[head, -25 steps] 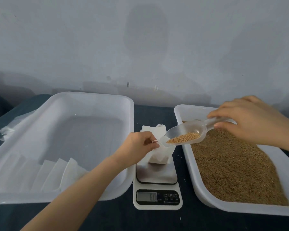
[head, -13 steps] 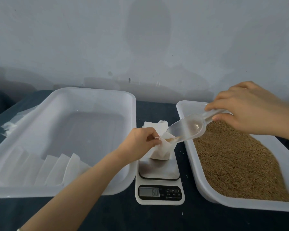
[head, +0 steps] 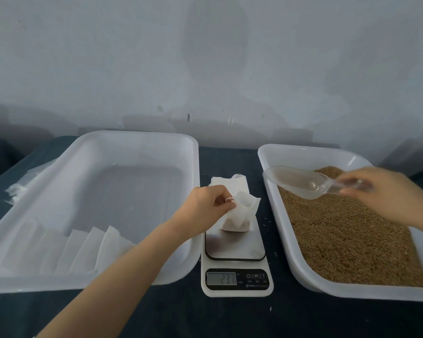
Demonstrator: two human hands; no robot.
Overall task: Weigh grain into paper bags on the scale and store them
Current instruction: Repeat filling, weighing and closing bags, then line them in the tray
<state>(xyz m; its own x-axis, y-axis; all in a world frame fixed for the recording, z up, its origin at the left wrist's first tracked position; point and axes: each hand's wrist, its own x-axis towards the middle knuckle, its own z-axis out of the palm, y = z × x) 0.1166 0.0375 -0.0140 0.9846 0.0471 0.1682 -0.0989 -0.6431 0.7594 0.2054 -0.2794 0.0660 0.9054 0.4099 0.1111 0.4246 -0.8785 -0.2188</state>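
**Scoop emptied and drawn back over the grain tray**

The clear scoop [head: 303, 182], tipped at the bag's mouth half a second ago, now hangs empty over the far left corner of the grain tray [head: 303, 150]. The display [head: 221, 278] has climbed, though its digits are too blurred to trust.

The storage tray [head: 142, 142] fills the table's [head: 230, 162] left side, with flat bags [head: 83, 250] at its front edge. The main risk lies between the trays, on the scale [head: 237, 289] near the table's front edge. The paper bag [head: 239, 215] stands on the far part of the platform, soft and creased. Any pull or push from the hand holding it probably falsifies the reading. Let go carelessly, the bag may slump and spill grain [head: 340, 240] onto the table, where stray grains [head: 269, 220] already lie. A full extra scoop could overshoot the weight, and the narrow mouth invites misses.

The left hand [head: 205, 206] reaches in across the storage tray's front right corner. Its thumb and forefinger pinch the bag's left rim, keeping it open. The right hand [head: 381, 191], blurred, has its fingers curled round the scoop's handle. The bowl points left and is roughly level.
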